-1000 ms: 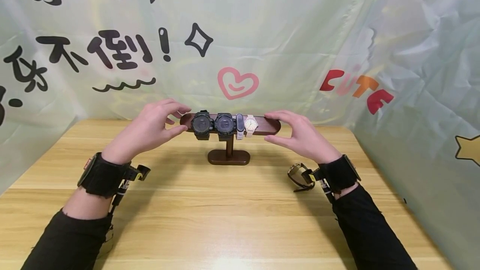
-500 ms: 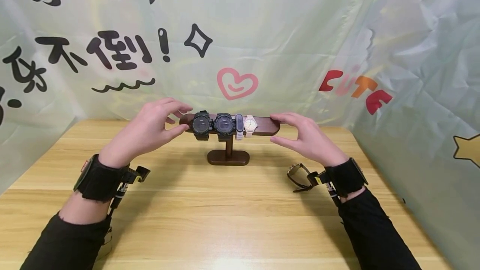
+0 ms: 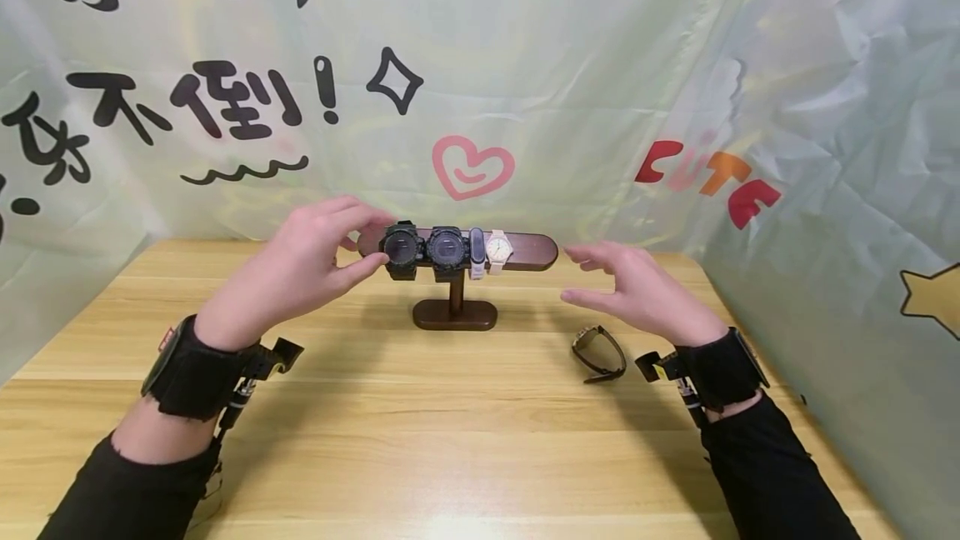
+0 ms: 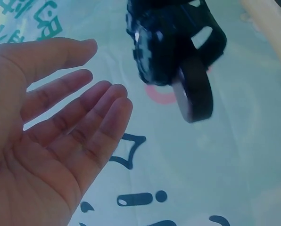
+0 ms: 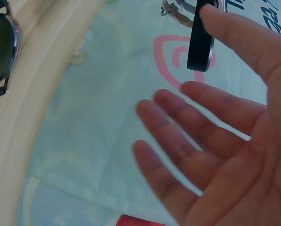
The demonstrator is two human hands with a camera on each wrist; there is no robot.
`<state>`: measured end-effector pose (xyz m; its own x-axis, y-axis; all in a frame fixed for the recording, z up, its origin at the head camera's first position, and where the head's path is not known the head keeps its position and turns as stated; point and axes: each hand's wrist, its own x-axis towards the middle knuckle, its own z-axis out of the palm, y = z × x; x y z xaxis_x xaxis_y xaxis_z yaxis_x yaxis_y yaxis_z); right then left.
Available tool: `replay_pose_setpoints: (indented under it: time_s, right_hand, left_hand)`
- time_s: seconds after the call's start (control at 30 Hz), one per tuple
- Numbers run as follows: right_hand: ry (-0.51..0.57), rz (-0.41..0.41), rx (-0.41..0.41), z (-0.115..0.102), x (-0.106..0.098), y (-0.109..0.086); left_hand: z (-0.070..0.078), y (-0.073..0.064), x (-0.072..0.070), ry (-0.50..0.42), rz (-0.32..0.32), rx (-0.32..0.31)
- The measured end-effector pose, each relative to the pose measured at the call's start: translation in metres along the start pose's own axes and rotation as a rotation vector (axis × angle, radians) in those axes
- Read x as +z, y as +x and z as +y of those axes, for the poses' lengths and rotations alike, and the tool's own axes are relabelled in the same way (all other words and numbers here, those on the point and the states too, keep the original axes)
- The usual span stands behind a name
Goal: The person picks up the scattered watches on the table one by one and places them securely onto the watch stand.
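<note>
A dark brown wooden watch stand (image 3: pixel 536 252) stands upright on the table, with two black digital watches (image 3: pixel 447 249) side by side on its bar. To their right on the bar are a slim band with a dark face (image 3: pixel 477 247) and a pale pink watch with a white dial (image 3: pixel 498 249). My left hand (image 3: pixel 315 252) is at the bar's left end with relaxed fingers; the left wrist view shows a gap between it and the stand. Off the bar's right end hovers my right hand (image 3: pixel 637 286), fingers spread, holding nothing.
On the wooden table (image 3: pixel 450 440), below my right hand, a dark-strapped watch (image 3: pixel 600 352) lies on its side. A pale printed cloth (image 3: pixel 585 65) hangs behind and along the right side. Both wrists wear black straps with small cameras.
My right hand has moved right, away from the stand's end, uncovering the loose watch. My left hand has shifted slightly right. The stand and its watches stay in place on the table.
</note>
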<state>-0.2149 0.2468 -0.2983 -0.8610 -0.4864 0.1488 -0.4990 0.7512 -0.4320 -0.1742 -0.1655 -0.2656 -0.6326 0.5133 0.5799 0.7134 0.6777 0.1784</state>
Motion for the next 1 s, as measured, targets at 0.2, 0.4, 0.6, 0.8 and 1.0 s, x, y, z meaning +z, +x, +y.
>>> replay_pose_setpoints:
  time_s: [0.2,0.4,0.6,0.8,1.0]
  right_hand:
    - [-0.062,-0.097,0.064,0.001,0.000,-0.007]
    - [-0.083,-0.161,0.088,0.000,0.001,-0.011]
    - [-0.092,-0.200,0.085,-0.001,0.005,-0.015]
    - [-0.110,-0.228,0.076,0.000,0.009,-0.017]
    - [-0.156,-0.256,0.074,0.003,0.013,-0.017]
  left_hand:
    - [0.011,0.001,0.002,-0.017,-0.011,0.039]
    - [0.021,0.001,0.008,-0.041,-0.032,0.104]
    - [0.033,0.002,0.020,-0.061,-0.049,0.173]
    - [0.044,0.002,0.037,-0.086,-0.106,0.226]
    - [0.052,-0.001,0.052,-0.102,-0.168,0.248]
